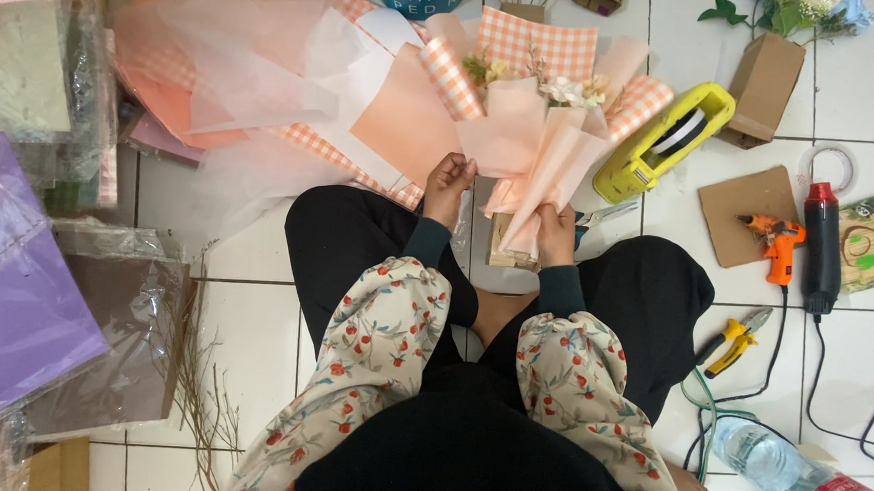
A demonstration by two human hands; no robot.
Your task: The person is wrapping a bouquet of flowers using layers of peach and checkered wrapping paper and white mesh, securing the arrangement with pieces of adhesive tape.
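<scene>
I sit cross-legged on a white tiled floor. A small bouquet (538, 131) of pale flowers, wrapped in peach paper and orange checked paper, stands in front of my knees. My left hand (449, 185) grips the left edge of the peach wrapping. My right hand (556, 234) pinches the lower folds of the wrap near the stem end. A small wooden block (499, 251) sits under the bouquet's base.
Loose peach and checked paper sheets (256, 77) lie to the left. A yellow tape dispenser (664, 141), scissors (603, 215), an orange glue gun (778, 243), a red-tipped heat gun (822, 246), pliers (735, 340), cardboard pieces (748, 212) and a water bottle (794, 473) lie at right. Purple and brown paper stacks (26, 294) are far left.
</scene>
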